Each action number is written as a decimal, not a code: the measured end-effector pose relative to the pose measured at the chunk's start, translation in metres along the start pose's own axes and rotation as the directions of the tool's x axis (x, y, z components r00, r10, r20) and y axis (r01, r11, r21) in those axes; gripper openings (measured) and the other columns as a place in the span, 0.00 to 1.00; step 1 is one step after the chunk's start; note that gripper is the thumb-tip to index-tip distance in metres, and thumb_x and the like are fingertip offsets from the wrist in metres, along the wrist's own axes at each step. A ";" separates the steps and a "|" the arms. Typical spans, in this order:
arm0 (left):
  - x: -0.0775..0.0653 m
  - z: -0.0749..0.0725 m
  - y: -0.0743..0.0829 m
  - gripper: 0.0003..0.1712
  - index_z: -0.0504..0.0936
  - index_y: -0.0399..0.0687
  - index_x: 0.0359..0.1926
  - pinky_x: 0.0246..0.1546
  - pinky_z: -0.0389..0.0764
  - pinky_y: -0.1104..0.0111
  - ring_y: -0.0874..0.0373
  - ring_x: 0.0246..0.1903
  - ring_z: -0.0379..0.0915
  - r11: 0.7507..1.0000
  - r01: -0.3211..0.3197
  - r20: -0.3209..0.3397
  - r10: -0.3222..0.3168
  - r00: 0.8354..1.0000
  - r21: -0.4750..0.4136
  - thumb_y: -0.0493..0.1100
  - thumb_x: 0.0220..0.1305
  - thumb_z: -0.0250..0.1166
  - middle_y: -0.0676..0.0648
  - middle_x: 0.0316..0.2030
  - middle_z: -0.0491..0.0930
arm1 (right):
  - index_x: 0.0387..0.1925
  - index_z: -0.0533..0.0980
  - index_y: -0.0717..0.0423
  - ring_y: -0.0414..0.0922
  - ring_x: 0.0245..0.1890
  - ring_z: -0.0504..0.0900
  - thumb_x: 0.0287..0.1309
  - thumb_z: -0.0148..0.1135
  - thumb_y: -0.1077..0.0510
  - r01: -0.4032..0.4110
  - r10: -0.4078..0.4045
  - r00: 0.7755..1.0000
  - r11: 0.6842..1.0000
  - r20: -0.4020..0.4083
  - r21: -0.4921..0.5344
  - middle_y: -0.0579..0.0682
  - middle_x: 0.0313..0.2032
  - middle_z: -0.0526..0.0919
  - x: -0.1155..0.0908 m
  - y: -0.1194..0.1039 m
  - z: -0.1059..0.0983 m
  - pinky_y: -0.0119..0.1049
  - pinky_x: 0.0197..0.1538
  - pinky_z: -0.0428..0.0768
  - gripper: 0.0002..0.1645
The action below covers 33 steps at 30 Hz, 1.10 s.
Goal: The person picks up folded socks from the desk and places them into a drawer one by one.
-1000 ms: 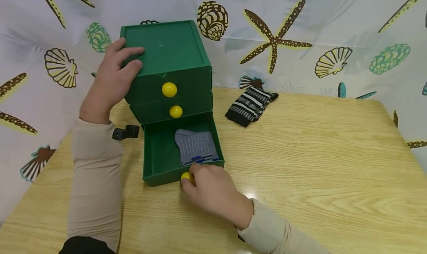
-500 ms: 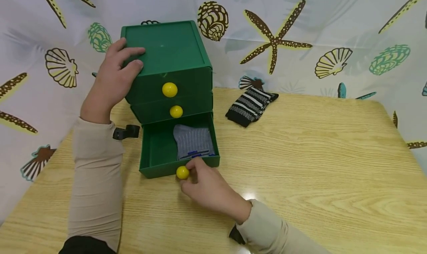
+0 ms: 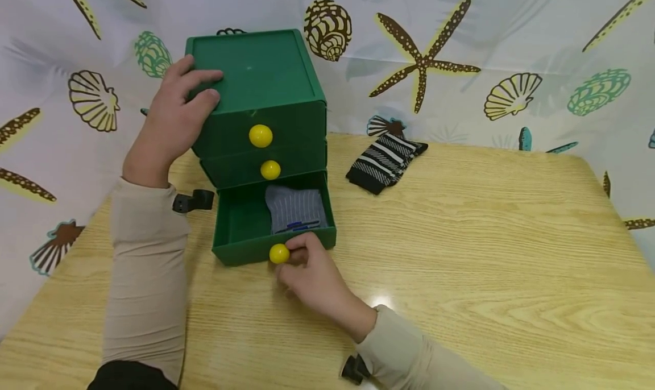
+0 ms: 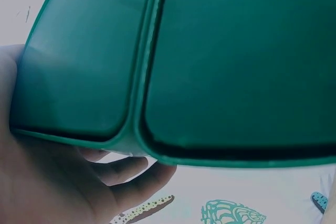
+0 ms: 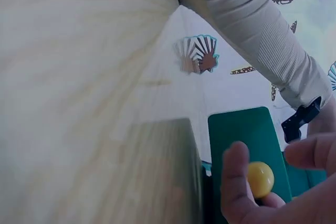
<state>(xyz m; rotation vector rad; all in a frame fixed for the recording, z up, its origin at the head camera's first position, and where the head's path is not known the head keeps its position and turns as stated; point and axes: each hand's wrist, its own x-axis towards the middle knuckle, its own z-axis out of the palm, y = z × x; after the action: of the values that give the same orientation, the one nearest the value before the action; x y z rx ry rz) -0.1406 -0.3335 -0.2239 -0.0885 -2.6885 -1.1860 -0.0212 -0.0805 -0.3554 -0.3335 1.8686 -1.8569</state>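
A green chest of drawers (image 3: 257, 74) stands at the back left with its bottom drawer (image 3: 240, 252) pulled partly out. My left hand (image 3: 174, 114) rests on the chest's top left edge, fingers spread; the left wrist view shows several of its fingers along the green side. The fingers and thumb of my right hand (image 3: 319, 279) curl about the yellow knob (image 3: 279, 253) of the bottom drawer. In the right wrist view, fingers lie on both sides of the knob (image 5: 261, 179). A folded pair of grey striped socks (image 3: 295, 206) lies in the drawer's right part.
Black and white striped socks (image 3: 384, 164) lie on the wooden table (image 3: 476, 248), right of the chest. The two upper drawers are closed, each with a yellow knob (image 3: 261, 135). A seashell-print cloth (image 3: 537, 32) hangs behind.
The bottom drawer has slid inward, toward the chest, with the grey socks in it. My right hand has moved along with its knob. My left hand stays in place.
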 end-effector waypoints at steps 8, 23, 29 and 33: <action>0.000 0.000 0.001 0.33 0.66 0.43 0.75 0.72 0.43 0.42 0.45 0.77 0.28 1.000 0.007 -0.009 -0.007 1.000 0.005 0.53 0.76 0.45 0.47 0.80 0.36 | 0.53 0.67 0.65 0.47 0.26 0.83 0.61 0.62 0.69 -0.044 0.076 0.990 0.968 -0.122 0.246 0.58 0.39 0.80 0.014 0.005 0.007 0.35 0.30 0.84 0.20; 0.000 0.002 0.002 0.33 0.67 0.42 0.75 0.72 0.43 0.42 0.45 0.77 0.29 1.000 0.011 -0.012 -0.011 1.000 0.004 0.52 0.76 0.45 0.47 0.80 0.36 | 0.46 0.65 0.60 0.41 0.12 0.72 0.63 0.66 0.66 0.017 0.109 0.952 0.915 -0.288 0.403 0.53 0.27 0.77 0.035 0.014 0.018 0.30 0.19 0.75 0.17; -0.001 0.002 0.002 0.33 0.66 0.43 0.75 0.73 0.43 0.43 0.46 0.77 0.29 1.000 -0.004 -0.018 0.004 1.000 0.008 0.52 0.76 0.45 0.47 0.80 0.37 | 0.46 0.66 0.61 0.41 0.12 0.70 0.62 0.68 0.65 0.031 0.116 0.935 0.914 -0.334 0.404 0.53 0.28 0.77 0.046 0.016 0.021 0.30 0.19 0.74 0.18; -0.002 0.001 0.001 0.33 0.66 0.43 0.75 0.73 0.43 0.44 0.46 0.78 0.29 1.000 -0.009 -0.021 0.009 1.000 0.004 0.53 0.76 0.45 0.47 0.80 0.37 | 0.44 0.67 0.60 0.41 0.11 0.70 0.61 0.69 0.65 0.035 0.121 0.929 0.912 -0.349 0.408 0.53 0.28 0.78 0.053 0.016 0.022 0.30 0.18 0.74 0.18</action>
<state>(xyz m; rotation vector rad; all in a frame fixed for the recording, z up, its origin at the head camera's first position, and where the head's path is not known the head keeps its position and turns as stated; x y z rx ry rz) -0.1391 -0.3319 -0.2241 -0.0866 -2.6701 -1.1720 -0.0534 -0.1250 -0.3790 0.2168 1.6197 -2.3378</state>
